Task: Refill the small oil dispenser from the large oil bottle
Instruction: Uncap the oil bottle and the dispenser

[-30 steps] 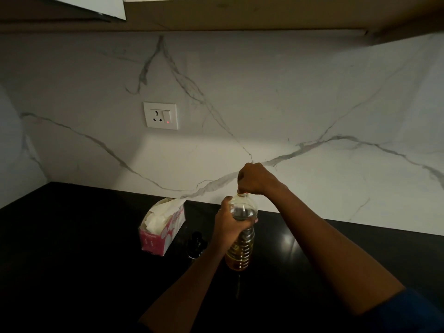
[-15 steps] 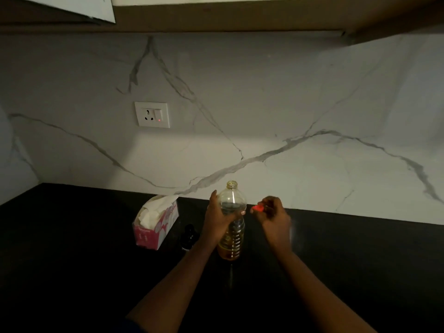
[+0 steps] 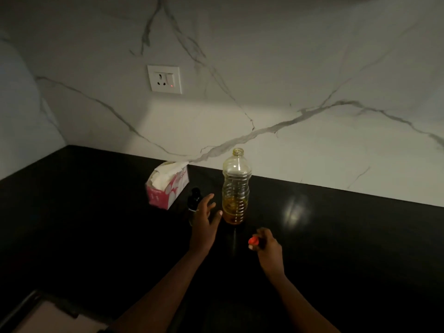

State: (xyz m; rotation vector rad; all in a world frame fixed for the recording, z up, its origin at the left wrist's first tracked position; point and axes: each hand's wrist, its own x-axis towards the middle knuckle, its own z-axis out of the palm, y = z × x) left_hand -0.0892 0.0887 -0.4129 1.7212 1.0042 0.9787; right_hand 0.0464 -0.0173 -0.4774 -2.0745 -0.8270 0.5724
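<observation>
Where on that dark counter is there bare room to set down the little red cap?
Bare counter for the red cap lies right of the oil bottle, toward the marble wall, and left of the tissue box. It is crowded between tissue box, small dispenser, left hand and bottle.

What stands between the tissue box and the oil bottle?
The small dark dispenser, slightly nearer the camera than both, with the open left hand partly in front of it. This shows in the head view.

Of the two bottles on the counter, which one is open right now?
The large clear oil bottle: its neck is bare, and the right hand pinches a red cap. The small dark dispenser appears capped.
</observation>
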